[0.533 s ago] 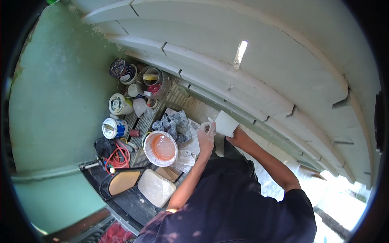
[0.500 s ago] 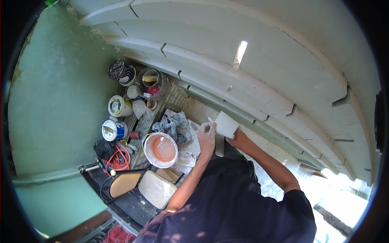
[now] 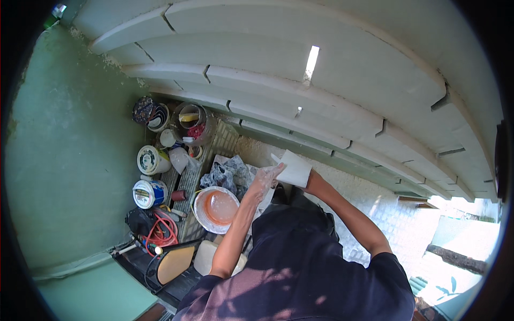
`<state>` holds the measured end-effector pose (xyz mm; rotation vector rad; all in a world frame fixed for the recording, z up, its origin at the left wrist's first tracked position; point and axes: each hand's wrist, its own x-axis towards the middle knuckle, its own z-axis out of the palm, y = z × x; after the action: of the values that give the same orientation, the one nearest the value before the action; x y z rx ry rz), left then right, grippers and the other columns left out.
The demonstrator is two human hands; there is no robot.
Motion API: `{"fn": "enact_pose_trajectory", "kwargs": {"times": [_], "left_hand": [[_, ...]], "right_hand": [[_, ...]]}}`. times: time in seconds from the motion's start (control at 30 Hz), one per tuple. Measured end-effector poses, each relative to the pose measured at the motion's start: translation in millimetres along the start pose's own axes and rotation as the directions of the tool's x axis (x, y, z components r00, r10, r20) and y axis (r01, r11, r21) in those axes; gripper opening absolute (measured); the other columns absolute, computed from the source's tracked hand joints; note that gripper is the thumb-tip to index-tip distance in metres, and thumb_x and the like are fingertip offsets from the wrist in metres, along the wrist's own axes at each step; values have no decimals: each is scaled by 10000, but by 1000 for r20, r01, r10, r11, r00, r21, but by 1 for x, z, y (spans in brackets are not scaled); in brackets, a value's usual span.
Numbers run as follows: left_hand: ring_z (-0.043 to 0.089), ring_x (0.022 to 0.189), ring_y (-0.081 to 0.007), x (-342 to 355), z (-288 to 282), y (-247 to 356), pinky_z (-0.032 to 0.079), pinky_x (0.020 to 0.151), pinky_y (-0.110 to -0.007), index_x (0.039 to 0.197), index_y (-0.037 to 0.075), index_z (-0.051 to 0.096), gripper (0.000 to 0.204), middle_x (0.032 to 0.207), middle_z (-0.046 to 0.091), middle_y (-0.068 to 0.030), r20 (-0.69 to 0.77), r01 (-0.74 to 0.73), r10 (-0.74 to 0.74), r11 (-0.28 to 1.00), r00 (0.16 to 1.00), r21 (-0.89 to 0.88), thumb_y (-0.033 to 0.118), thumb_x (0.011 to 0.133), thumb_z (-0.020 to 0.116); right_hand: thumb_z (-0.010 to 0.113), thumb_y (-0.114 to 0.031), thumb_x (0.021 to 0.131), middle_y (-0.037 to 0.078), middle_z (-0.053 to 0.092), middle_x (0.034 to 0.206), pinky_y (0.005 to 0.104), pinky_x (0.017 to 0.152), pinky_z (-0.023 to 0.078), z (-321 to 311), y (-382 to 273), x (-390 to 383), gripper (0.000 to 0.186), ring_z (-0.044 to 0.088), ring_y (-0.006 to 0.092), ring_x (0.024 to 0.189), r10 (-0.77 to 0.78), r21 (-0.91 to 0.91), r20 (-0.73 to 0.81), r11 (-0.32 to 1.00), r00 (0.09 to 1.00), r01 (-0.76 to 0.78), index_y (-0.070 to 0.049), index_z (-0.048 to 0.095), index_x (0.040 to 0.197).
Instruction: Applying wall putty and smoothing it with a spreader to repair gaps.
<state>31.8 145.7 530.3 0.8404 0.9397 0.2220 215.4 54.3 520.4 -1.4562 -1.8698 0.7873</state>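
Note:
A white, roughly square flat piece (image 3: 294, 168), whose exact kind I cannot make out, is held up in front of my body. My right hand (image 3: 315, 182) grips its right lower corner, with most of the fingers hidden behind it. At its left edge, my left hand (image 3: 265, 175), dusted with pale powder, presses its fingers against it. A thin white strip (image 3: 276, 158) juts up beside those fingers. To the left of my left forearm stands a white bucket (image 3: 216, 209) with orange-tinted liquid in it. Crumpled grey plastic (image 3: 225, 174) lies just beyond the bucket.
Paint tubs (image 3: 151, 160) and a large clear container (image 3: 201, 124) line the green wall (image 3: 75, 144) on the left. A red hose (image 3: 162, 227) lies coiled near a tan-padded chair (image 3: 175, 265). Pale ledges (image 3: 300, 88) curve across ahead.
The view has shifted slightly. My left hand has moved further onto the white piece's edge, its fingers stretching along it. My right hand keeps its hold.

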Motion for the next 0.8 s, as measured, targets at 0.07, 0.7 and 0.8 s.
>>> {"fn": "enact_pose_trajectory", "kwargs": {"times": [0.07,0.7,0.8], "left_hand": [[514,710,-64,1,3,8,394,646,-243,1002,14,677,324,819,625,9,22,-78,76,993,997,87,301,856,706],[442,548,-50,22,26,38,334,505,-220,854,12,627,277,650,540,22,98,-312,299,938,949,155,279,868,700],[467,569,-44,23,40,41,358,515,-225,799,9,632,287,651,567,14,40,-359,361,901,932,245,280,868,699]], "right_hand": [[571,-78,851,104,550,1303,400,1078,347,-4,-1,1,406,460,298,1263,-18,-32,4,999,1000,18,-133,569,1254],[641,-146,813,172,494,1334,378,1045,355,-54,-4,12,529,457,294,1245,293,262,171,907,941,-330,-31,482,1304],[643,-177,829,147,549,1264,345,1005,378,-83,-8,11,487,499,237,1180,315,480,345,751,884,-454,-29,517,1276]]}}
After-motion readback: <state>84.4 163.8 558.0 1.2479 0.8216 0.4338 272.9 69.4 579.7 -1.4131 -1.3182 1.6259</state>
